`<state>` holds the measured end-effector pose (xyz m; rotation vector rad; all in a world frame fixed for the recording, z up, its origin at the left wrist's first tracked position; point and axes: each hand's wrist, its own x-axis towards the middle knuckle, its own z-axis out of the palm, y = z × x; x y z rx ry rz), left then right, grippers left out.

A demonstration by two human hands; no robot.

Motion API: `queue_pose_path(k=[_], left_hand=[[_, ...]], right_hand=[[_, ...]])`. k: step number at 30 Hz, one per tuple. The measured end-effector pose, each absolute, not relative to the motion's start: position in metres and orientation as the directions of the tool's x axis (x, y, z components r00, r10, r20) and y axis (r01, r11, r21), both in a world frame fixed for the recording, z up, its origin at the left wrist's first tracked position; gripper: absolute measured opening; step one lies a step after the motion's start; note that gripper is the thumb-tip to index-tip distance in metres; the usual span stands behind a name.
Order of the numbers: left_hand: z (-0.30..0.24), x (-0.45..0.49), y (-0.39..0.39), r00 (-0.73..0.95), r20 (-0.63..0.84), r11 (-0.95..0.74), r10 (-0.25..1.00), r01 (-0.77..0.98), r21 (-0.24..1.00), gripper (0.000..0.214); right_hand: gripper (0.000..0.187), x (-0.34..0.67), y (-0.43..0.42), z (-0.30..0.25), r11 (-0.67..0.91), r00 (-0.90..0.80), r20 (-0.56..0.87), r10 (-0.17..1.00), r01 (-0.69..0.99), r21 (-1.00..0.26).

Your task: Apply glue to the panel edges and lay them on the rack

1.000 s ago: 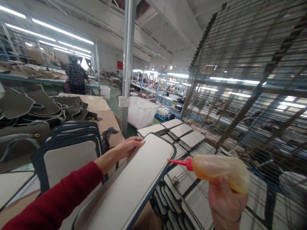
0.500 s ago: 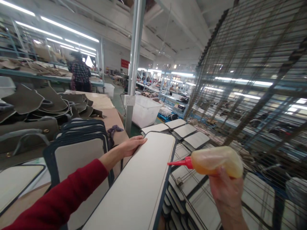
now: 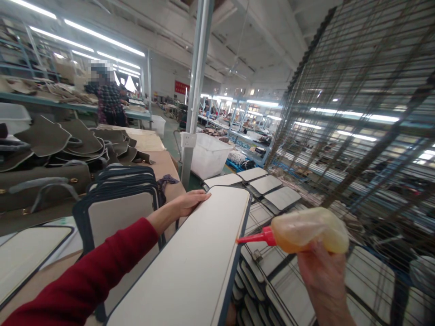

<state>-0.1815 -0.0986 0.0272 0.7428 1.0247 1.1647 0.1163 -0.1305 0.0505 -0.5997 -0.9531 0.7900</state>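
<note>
My left hand, in a red sleeve, grips the far left edge of a long white panel with a dark blue border and holds it tilted up in front of me. My right hand is closed round a soft squeeze bottle of amber glue. The bottle's red nozzle touches the panel's right edge.
A stack of similar blue-edged panels stands to the left on a brown table, with dark bag pieces behind. A wire drying rack with white panels fills the right. A steel pillar, a white bin and a person are farther back.
The panel has tilted more upright and its right edge has come in to meet the nozzle. The bottle has shifted slightly left and down. My view has drifted left.
</note>
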Motion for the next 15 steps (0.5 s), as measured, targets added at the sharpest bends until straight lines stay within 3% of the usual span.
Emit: queue_pose_path(k=[15], left_hand=[[0.022,-0.184,-0.089,0.065,-0.267,0.272,0.962,-0.364,0.891,0.017]], right_hand=[[0.039,0.111,-0.150,0.045,0.511,0.325,0.409,0.853,-0.360,-0.780]])
